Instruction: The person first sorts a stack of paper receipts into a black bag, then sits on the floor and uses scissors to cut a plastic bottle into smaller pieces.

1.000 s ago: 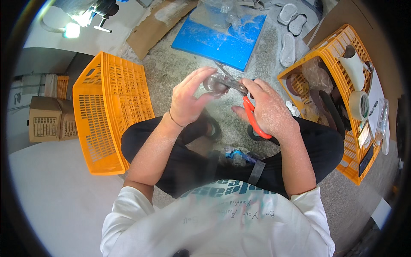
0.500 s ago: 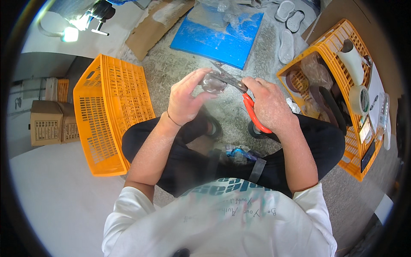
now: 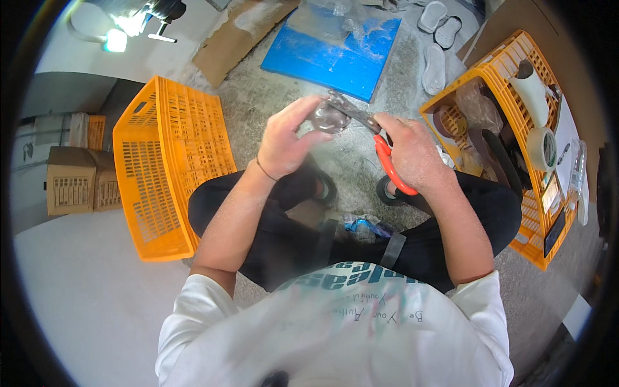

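Observation:
Held between the thumb and fingers of my left hand (image 3: 288, 138) is a clear, shiny, rounded piece (image 3: 330, 120), plastic or glass, I cannot tell which. My right hand (image 3: 416, 155) is wrapped round a pair of scissors (image 3: 358, 113) with red handles and grey, dusty blades. The blades lie along the upper right edge of the clear piece and look closed or nearly so. Whether they touch it is hard to make out. Both hands are raised in front of my knees, and pale dust coats my right hand.
Orange plastic crates stand at my left (image 3: 164, 168) and right (image 3: 516, 58); the right one carries a tape roll (image 3: 541, 149) and a phone (image 3: 554, 233). Ahead lie a dusty blue board (image 3: 335, 61), cardboard (image 3: 235, 39) and white soles (image 3: 434, 68). A lamp (image 3: 116, 40) glows upper left.
The scissor blades, spread apart before, have come together at the clear piece. Both hands have shifted slightly right, and the clear piece has turned a little.

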The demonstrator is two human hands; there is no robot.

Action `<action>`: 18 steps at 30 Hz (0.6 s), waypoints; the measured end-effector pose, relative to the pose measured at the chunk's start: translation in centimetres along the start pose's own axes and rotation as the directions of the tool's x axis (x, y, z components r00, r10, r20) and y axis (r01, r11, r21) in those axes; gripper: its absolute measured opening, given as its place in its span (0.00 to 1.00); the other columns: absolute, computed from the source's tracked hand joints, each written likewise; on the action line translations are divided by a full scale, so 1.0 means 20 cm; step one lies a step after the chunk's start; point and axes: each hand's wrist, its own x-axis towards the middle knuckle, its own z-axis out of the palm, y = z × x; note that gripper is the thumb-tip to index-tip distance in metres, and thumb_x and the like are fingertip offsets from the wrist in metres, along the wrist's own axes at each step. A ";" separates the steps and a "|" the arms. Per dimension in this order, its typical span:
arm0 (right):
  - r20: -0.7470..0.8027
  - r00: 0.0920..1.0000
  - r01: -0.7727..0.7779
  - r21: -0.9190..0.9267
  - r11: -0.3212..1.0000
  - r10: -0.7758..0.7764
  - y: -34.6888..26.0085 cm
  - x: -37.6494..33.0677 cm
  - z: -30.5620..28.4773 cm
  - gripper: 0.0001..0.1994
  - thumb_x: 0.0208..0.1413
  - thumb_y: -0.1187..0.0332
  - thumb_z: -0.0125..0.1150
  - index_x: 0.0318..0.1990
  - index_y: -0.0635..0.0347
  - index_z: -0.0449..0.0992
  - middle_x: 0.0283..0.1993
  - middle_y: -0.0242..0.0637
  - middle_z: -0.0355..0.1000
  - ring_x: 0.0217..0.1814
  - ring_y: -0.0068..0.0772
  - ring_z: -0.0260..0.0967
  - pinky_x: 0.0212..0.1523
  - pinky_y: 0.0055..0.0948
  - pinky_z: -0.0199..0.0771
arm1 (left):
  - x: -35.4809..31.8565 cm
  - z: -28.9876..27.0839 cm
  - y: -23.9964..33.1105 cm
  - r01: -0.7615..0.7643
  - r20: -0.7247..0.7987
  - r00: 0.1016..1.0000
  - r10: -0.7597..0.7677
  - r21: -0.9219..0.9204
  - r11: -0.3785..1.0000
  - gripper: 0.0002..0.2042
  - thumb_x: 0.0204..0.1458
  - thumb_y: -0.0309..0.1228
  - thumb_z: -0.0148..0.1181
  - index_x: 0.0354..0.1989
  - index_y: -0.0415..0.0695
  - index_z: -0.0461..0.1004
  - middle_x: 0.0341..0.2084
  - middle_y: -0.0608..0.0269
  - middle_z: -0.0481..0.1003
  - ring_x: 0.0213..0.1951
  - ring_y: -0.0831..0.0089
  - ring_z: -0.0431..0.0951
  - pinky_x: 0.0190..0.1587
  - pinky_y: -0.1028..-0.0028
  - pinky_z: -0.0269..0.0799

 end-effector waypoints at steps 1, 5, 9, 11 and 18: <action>0.030 0.999 -0.025 0.017 1.000 0.024 0.00 0.02 -0.02 0.12 0.56 0.72 0.57 0.47 0.62 0.72 0.40 0.56 0.75 0.43 0.63 0.73 0.43 0.54 0.70 | 0.01 0.01 0.00 0.015 -0.009 1.000 -0.015 -0.023 1.000 0.34 0.39 0.26 0.76 0.59 0.39 0.71 0.50 0.51 0.77 0.51 0.60 0.79 0.53 0.67 0.75; 0.040 0.999 -0.017 -0.013 1.000 0.017 -0.03 0.06 -0.02 0.13 0.57 0.70 0.59 0.49 0.62 0.72 0.40 0.56 0.75 0.42 0.63 0.73 0.43 0.53 0.71 | 0.04 0.07 0.00 0.096 -0.090 0.991 -0.098 -0.026 0.995 0.37 0.44 0.23 0.73 0.65 0.38 0.62 0.47 0.57 0.75 0.48 0.70 0.78 0.52 0.71 0.75; -0.027 1.000 0.007 -0.018 1.000 -0.008 -0.06 0.07 0.05 0.15 0.56 0.70 0.60 0.51 0.62 0.71 0.40 0.54 0.75 0.43 0.63 0.74 0.42 0.52 0.72 | 0.05 0.09 0.03 0.325 -0.133 0.936 -0.326 -0.027 0.945 0.29 0.45 0.26 0.74 0.57 0.40 0.68 0.37 0.63 0.79 0.38 0.79 0.80 0.44 0.76 0.77; -0.047 0.999 0.006 0.024 1.000 -0.005 -0.06 0.07 0.09 0.16 0.56 0.70 0.60 0.51 0.62 0.71 0.40 0.54 0.75 0.43 0.62 0.74 0.42 0.52 0.72 | 0.05 0.10 0.03 0.341 -0.140 0.924 -0.355 -0.119 0.933 0.24 0.43 0.29 0.76 0.48 0.42 0.72 0.31 0.63 0.82 0.34 0.79 0.81 0.39 0.75 0.77; 0.013 0.999 -0.040 0.132 0.991 0.038 -0.07 0.08 0.10 0.24 0.50 0.68 0.67 0.55 0.62 0.70 0.49 0.55 0.71 0.51 0.58 0.71 0.51 0.49 0.72 | 0.04 0.15 -0.04 0.244 -0.287 0.936 -0.206 0.101 0.965 0.31 0.32 0.25 0.78 0.49 0.39 0.71 0.37 0.46 0.80 0.41 0.51 0.82 0.43 0.64 0.78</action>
